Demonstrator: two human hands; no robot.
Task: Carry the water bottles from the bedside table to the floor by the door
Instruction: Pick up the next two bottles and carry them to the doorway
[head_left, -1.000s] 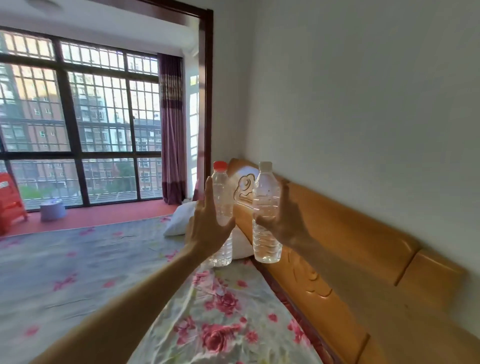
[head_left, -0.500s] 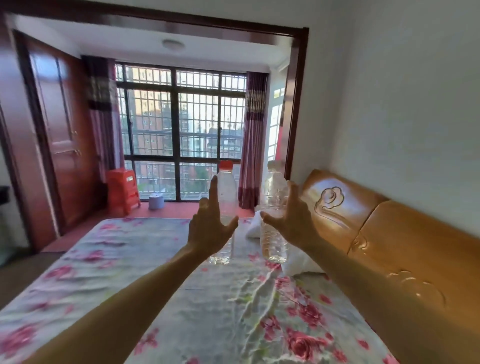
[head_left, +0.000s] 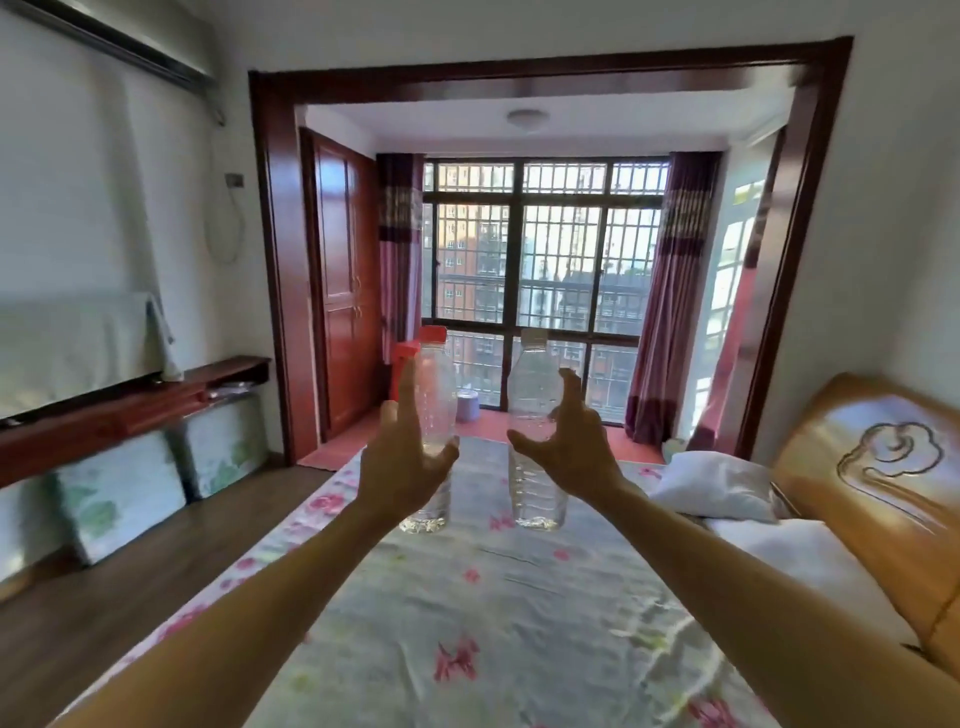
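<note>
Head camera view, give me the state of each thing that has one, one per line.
Red-cap bottle: capped, upright, held in the left hand.
White-cap bottle: capped, upright, held in the right hand.
Curtains: drawn open.
Cabinet doors: shut.
Ceiling lamp: looks off.

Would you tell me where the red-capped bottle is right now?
In the head view, the red-capped bottle is upright in the left hand, above the bed, beside the white-capped bottle.
</note>
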